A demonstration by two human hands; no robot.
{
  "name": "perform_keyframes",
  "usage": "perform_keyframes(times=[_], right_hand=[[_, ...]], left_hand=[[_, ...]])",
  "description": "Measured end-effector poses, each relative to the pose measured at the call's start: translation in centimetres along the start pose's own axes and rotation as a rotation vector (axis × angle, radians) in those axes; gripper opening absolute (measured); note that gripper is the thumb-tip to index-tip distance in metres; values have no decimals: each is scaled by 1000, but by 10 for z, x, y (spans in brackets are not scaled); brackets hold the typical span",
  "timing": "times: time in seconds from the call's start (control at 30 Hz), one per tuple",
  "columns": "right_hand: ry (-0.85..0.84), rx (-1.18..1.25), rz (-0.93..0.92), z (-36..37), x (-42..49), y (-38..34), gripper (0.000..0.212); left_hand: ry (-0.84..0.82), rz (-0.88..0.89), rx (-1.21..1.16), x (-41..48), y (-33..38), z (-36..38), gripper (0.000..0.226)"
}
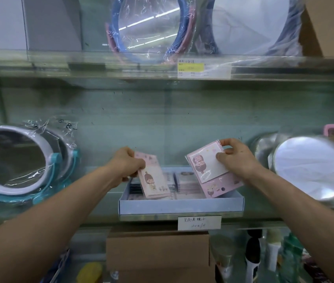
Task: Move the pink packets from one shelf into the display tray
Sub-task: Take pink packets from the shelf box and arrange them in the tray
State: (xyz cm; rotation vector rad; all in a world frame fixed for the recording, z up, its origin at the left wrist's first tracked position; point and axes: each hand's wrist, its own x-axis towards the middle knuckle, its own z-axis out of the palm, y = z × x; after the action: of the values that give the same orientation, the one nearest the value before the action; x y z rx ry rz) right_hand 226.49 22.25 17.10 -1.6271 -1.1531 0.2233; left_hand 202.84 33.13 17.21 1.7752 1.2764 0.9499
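1. Nearest, below the shelf lip: a brown cardboard box (158, 250). A handwritten label (199, 222) is fixed to the lip just above it.
2. The display tray (180, 206) is pale blue and shallow and sits at the shelf's front edge. Rows of packets lie inside; their print is too blurred to read.
3. The left hand (126, 163) grips the left pink packet (155, 180) by its upper end, fingers curled round it. The packet is tilted, its lower end down in the tray's left half.
4. The right hand (235, 158) pinches the right pink packets (209, 162) at the top right corner, thumb on the face. There seem to be two, overlapped, held over the tray's right side. Cannot tell if they touch the rim.
5. Handling, judged: light, flat, card-stiff, in slick clear sleeves, so stacked ones will likely slide apart. Best held across the short edge. Forcing them between rows may crease them.
6. Beyond: a wrapped round mirror (13, 160) on the left and another mirror (309, 168) on the right. The upper shelf carries a yellow price tag (190, 67).
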Motion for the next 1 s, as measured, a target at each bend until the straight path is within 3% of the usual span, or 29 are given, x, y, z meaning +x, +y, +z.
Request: perform_keyframes(times=[0.1, 0.23, 0.37, 0.47, 0.57, 0.73, 0.93, 1.0], right_hand=[[-6, -2, 6, 1, 2, 2, 30], [22, -6, 6, 2, 3, 4, 31], [83, 5, 13, -2, 7, 6, 33], [106, 9, 11, -5, 8, 6, 33], [103, 15, -1, -7, 5, 4, 34], [38, 40, -16, -8, 1, 0, 36], [-47, 88, -23, -5, -2, 1, 35], [-79, 112, -26, -5, -2, -1, 30]], left_hand=[[-63, 22, 148, -4, -4, -5, 50], [-82, 16, 420, -10, -1, -9, 26], [-218, 77, 953, -12, 4, -9, 32], [-205, 188, 1134, -14, 9, -4, 32], [-326, 297, 976, -18, 13, 9, 30], [-555, 235, 877, -16, 10, 21, 38], [-551, 215, 919, -11, 10, 19, 34], [-441, 277, 745, -9, 13, 21, 29]])
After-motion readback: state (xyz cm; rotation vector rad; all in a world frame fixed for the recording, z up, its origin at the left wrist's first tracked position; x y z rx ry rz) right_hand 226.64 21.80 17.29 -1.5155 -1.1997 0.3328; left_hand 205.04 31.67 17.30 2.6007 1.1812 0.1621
